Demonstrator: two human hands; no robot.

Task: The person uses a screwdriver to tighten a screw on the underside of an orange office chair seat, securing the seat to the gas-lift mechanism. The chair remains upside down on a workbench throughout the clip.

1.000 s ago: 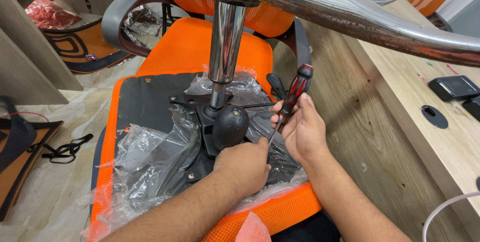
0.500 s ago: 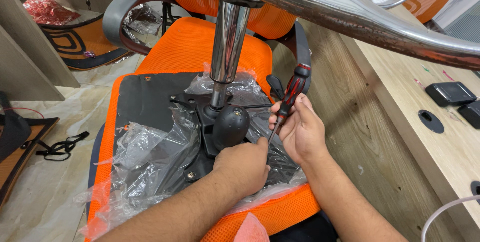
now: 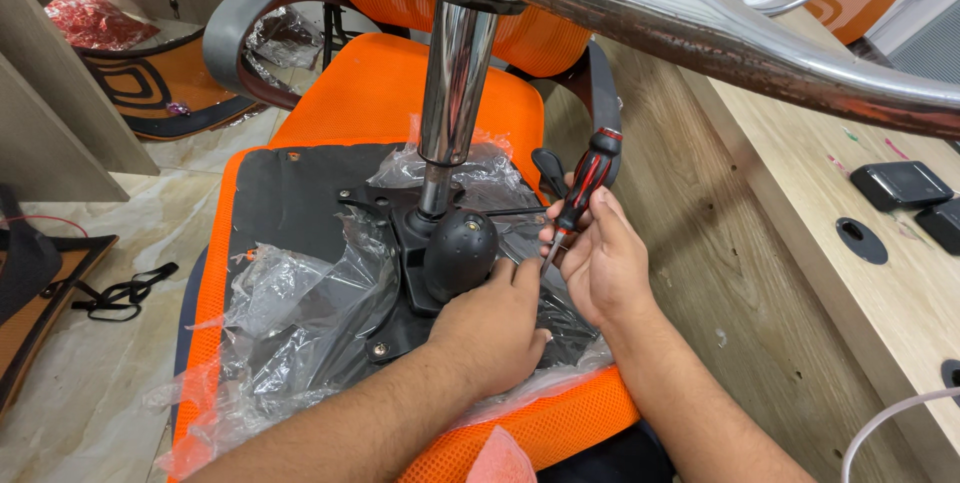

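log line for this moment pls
left hand on seat plate | right hand holds screwdriver, tip down at plate | chair upturned

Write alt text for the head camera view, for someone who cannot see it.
A right hand holds a red-and-black screwdriver tip-down at the black mechanism plate under an upturned orange office chair, while the left hand rests on the plate beside a round black knob. Clear plastic wrap lies crumpled around it.

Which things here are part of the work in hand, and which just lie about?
In hand: screwdriver held by right hand; left hand on black mechanism; orange seat; chrome column.
Lying about: black straps; black boxes; red wrapper.
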